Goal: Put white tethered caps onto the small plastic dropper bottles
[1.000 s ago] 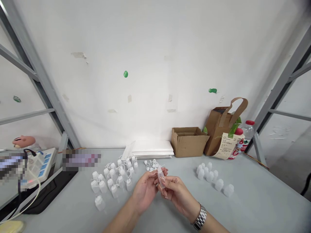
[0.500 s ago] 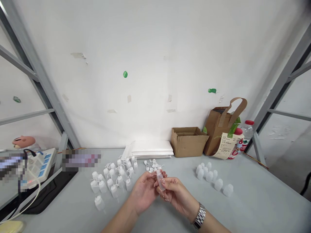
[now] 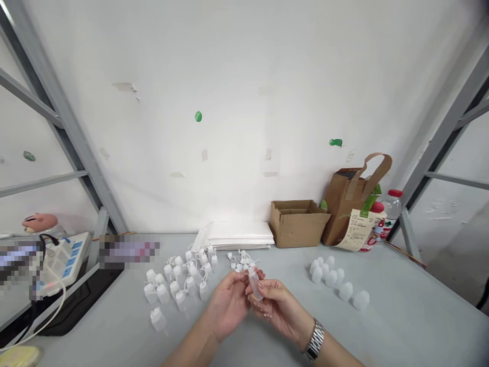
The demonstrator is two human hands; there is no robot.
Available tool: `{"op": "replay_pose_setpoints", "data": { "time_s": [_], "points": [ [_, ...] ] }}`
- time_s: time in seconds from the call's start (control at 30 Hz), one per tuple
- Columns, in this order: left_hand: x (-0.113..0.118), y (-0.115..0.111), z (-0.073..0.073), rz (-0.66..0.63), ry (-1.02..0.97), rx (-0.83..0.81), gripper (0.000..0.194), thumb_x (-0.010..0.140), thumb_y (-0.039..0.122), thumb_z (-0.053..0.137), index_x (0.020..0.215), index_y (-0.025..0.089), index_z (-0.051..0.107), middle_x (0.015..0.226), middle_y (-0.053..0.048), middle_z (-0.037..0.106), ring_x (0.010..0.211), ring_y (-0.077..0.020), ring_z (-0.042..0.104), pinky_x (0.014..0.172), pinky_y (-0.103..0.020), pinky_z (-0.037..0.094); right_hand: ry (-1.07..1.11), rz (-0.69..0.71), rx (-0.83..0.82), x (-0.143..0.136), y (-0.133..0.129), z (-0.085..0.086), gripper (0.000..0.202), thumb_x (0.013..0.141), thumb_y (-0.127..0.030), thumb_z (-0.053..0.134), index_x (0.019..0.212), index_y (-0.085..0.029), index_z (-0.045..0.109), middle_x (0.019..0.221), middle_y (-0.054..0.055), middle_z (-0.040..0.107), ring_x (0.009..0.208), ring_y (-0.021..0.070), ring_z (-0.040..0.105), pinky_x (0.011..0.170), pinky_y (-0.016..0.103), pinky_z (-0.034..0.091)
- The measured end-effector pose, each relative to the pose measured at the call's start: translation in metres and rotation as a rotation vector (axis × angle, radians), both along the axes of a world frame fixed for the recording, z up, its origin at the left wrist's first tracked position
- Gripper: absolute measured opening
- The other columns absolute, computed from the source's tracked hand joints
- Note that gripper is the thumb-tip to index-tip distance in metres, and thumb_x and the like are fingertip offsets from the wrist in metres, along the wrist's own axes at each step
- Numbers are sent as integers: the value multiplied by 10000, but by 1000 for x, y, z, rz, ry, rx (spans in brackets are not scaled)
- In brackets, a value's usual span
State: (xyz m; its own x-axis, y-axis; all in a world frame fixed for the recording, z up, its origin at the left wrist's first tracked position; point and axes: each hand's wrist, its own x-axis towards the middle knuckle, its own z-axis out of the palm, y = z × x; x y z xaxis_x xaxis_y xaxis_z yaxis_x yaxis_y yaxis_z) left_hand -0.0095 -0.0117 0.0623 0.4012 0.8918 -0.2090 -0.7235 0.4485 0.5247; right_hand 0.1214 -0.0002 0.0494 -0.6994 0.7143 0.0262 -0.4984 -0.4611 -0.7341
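A small translucent bottle (image 3: 255,285) is upright but tilted between my hands. My right hand (image 3: 280,308), with a metal watch at its wrist, pinches the bottle's body. My left hand (image 3: 233,300) is beside it, its fingers closed at the bottle's neck and partly hidden behind it. Just beyond my hands lies a pile of small white caps (image 3: 239,261). To the left stand several capped bottles (image 3: 178,275), one of them (image 3: 158,318) nearer me. On the right several bottles without these white caps (image 3: 330,278) are grouped.
At the back are a stack of white sheets (image 3: 239,235), an open cardboard box (image 3: 297,229), a brown paper bag (image 3: 342,204) and a red-capped bottle (image 3: 391,206). A power strip (image 3: 72,260) with cables and a black tablet-like slab (image 3: 82,306) lie left.
Both hands and the bottle stay almost in place. The whole view has shifted slightly, and the bottle's tilt has changed a little.
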Motion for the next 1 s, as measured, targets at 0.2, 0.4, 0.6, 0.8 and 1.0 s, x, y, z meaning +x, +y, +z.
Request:
{"op": "replay_pose_setpoints", "data": {
  "time_s": [0.2,0.4,0.6,0.8,1.0],
  "points": [
    [0,-2,2,-19,46,0,219,754,201,462,828,101,642,849,-81,638,776,-166,584,695,-277,439,5,9,-9,-1,-2,4,281,673,-330,711,776,-69,686,482,-30,455,386,29,300,420,204,177],
    [0,-4,3,-26,154,30,202,744,226,488,813,125,650,899,-80,630,789,-193,591,650,-292,453,-44,24,43,-1,-3,5,307,664,-368,718,745,-74,689,482,-28,457,404,38,314,437,209,203],
    [1,-2,1,96,270,106,276,779,306,522,939,123,652,1002,-114,650,969,-226,565,750,-288,436,-181,-118,142,-1,-3,11,255,664,-349,720,745,-109,691,540,-20,495,477,59,385,484,199,280],
    [5,-1,-4,307,346,252,263,725,273,594,952,154,655,1103,-107,629,1052,-262,514,853,-348,382,-494,-439,356,1,2,11,284,653,-417,699,726,-144,676,595,-2,563,585,133,487,604,262,405],
    [9,-2,-3,352,511,344,307,626,226,718,923,162,673,1031,-104,663,1036,-261,533,837,-311,404,-602,-577,432,-3,3,-5,308,656,-439,687,765,-159,619,598,-9,566,551,130,502,506,234,407]
  ]
}}
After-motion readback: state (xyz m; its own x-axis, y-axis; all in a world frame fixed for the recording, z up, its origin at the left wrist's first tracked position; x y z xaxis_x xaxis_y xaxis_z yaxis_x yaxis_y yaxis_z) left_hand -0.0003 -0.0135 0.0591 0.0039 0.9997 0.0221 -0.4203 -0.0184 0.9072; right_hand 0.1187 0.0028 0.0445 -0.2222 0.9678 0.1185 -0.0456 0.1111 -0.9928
